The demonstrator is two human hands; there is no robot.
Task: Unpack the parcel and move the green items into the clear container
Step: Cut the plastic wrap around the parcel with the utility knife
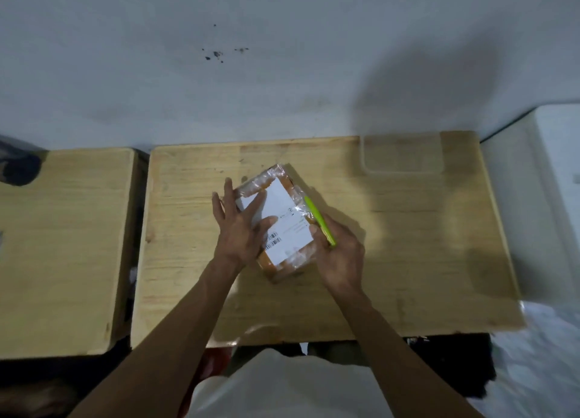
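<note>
A brown parcel (284, 212) wrapped in clear tape, with a white shipping label on top, lies in the middle of the wooden table (392, 260). My left hand (240, 226) lies flat on the parcel's left side with its fingers spread. My right hand (340, 256) grips a slim lime-green tool (318, 218), perhaps a cutter, laid along the parcel's right edge. The clear container (402, 155) stands at the table's far edge, right of the parcel, and I see nothing inside it.
A second wooden table (59, 245) stands to the left across a narrow gap. A white appliance or box (552, 197) borders the right side. A pale wall (282, 56) rises directly behind both tables. My light-clothed lap is below the near edge.
</note>
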